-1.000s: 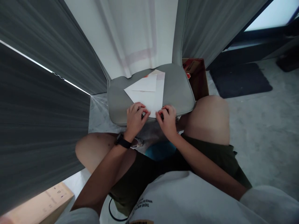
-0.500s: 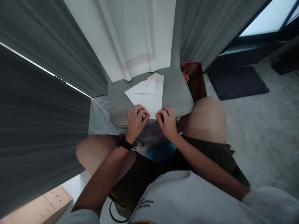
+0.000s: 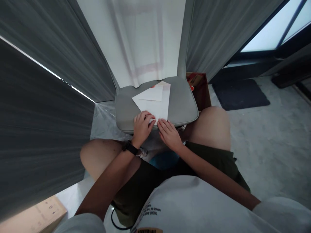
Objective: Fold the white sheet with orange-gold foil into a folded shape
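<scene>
One folded sheet of white paper (image 3: 152,108) lies flat on a grey chair seat (image 3: 182,103), towards the seat's front edge. A triangular flap (image 3: 150,94) is folded over its upper part, and a small orange patch (image 3: 153,86) shows just past its far end. The left hand (image 3: 143,127) is curled, its fingers bent over the near corner of the sheet; whether they pinch the paper or only press on it cannot be told. A black watch (image 3: 130,148) sits on that wrist. The right hand (image 3: 169,134) is open, its fingers nearly straight, their tips just beside the same corner, and it holds nothing.

Below the seat, the person's bare knees (image 3: 211,127) stand apart on either side, with dark green shorts (image 3: 213,161) and a white T-shirt (image 3: 194,200) nearer the camera. A blue object (image 3: 164,160) shows between the legs. Behind the seat's right side stands a cardboard box (image 3: 198,94) with red on it, and beyond that a dark mat (image 3: 239,94) lies on a grey marble floor (image 3: 272,155). White cloth (image 3: 145,42) hangs above the seat, between grey curtains (image 3: 218,32). Another cardboard box (image 3: 41,215) sits in the lower left corner.
</scene>
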`<state>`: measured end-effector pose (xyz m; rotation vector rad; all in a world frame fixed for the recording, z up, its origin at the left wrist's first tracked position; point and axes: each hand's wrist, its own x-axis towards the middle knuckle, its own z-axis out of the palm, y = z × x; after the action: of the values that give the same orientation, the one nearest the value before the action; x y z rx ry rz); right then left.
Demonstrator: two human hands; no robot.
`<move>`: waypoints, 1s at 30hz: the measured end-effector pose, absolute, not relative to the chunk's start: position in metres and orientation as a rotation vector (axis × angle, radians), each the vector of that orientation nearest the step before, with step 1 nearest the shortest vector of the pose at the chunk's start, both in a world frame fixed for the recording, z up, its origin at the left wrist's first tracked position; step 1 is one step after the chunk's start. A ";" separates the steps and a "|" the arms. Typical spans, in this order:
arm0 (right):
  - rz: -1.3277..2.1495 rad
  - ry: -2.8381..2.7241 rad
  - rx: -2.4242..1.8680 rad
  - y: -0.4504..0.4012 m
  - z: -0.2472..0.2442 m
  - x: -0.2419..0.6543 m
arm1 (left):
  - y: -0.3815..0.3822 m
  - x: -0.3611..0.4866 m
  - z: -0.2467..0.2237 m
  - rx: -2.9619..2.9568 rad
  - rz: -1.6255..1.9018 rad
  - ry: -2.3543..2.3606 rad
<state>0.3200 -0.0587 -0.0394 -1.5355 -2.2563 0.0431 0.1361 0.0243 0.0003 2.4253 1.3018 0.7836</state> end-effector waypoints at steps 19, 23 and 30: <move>-0.148 -2.269 -1.489 -0.075 -0.044 0.352 | 0.020 0.135 -0.009 2.474 0.813 1.401; -0.220 -2.269 -1.474 -0.074 -0.047 0.347 | 0.020 0.134 -0.011 2.501 0.868 1.392; -0.292 -2.197 -1.457 -0.074 -0.052 0.341 | 0.002 0.132 -0.012 2.809 0.679 0.920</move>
<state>0.3405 -0.0740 -0.0521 -1.4565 -2.1971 -0.2920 0.1321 0.0024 -0.0123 2.8093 0.9197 0.6787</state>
